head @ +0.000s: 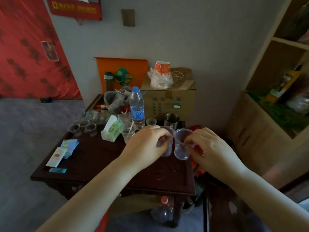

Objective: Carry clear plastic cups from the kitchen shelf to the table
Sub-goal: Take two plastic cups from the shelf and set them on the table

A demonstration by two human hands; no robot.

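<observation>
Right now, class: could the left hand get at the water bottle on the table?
Probably yes, but not freely: the left hand already grips a clear cup. The water bottle stands just beyond it, with nothing between.

Three cups (83, 128) stand on the table (93, 158), left of the water bottle (137, 108).

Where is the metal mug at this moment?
The metal mug stands at the table's far right, before the cardboard box, just behind the left hand.

Dim, flat indoor light over my dark table (93, 158); soft overall focus, wide-angle bending at the edges, pale wall (192, 39) brightest, shadows weak.
</observation>
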